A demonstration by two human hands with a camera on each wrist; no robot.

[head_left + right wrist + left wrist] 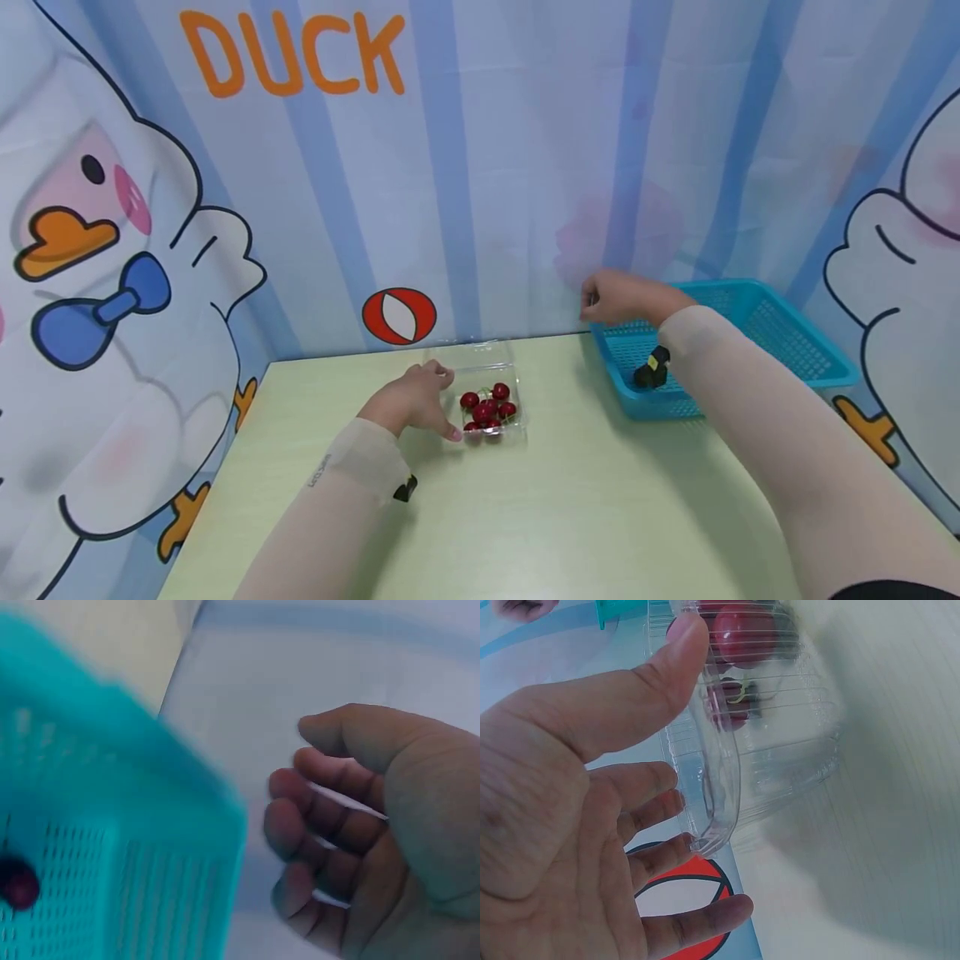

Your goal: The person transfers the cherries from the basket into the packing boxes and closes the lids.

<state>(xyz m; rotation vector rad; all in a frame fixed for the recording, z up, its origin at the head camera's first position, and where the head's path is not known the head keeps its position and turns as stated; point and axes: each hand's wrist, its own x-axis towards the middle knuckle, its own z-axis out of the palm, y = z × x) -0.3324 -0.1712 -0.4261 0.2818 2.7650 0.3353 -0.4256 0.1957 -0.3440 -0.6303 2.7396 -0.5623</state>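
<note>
A clear plastic box (517, 421) with several red cherries (486, 410) stands on the table, its lid (480, 356) tipped back toward the curtain. My left hand (420, 398) is at the box's left side, thumb and fingers spread. In the left wrist view the thumb tip lies at the box's rim (724, 802), with the other fingers fairly straight beside it. Over the back left corner of a turquoise basket (832, 358) my right hand (618, 297) hovers, fingers loosely bent and nothing visible in them. One dark red cherry (19, 885) lies inside the basket.
A pale table (540, 517) carries the box and the basket. Behind it hangs a blue striped curtain (517, 167) printed with ducks, close to the table's back edge. Small black devices are strapped to both wrists.
</note>
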